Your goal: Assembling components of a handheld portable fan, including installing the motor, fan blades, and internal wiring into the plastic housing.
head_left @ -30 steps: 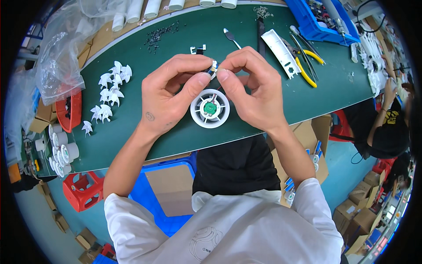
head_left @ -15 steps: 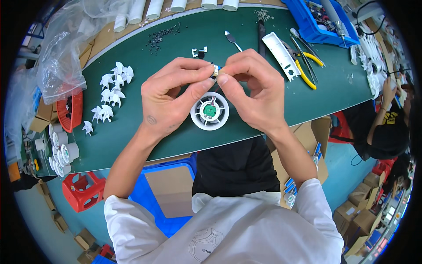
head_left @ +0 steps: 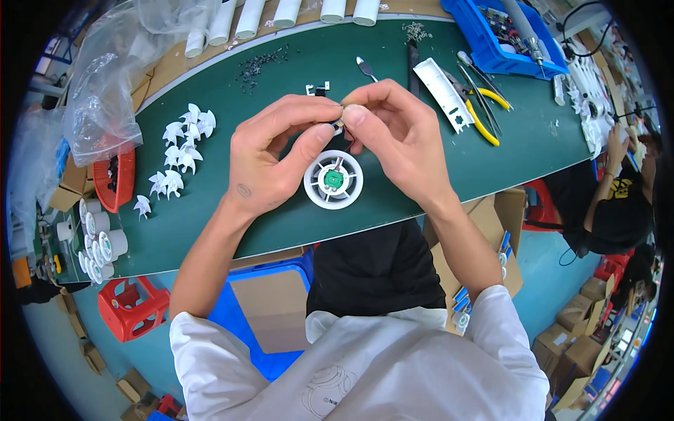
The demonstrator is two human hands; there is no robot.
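Over a green tabletop [head_left: 323, 52], in a room with cardboard boxes [head_left: 581, 354] on the right, the left hand [head_left: 277, 151] and right hand [head_left: 397, 140] both pinch a mostly hidden small part [head_left: 338, 127] between thumb and fingers, on the far side of a round white housing [head_left: 333, 179].

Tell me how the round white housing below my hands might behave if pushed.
The housing would likely slide rather than roll, since its ring faces up. Gaps inside the ring suggest it's light. Thin wires at its green board could catch.
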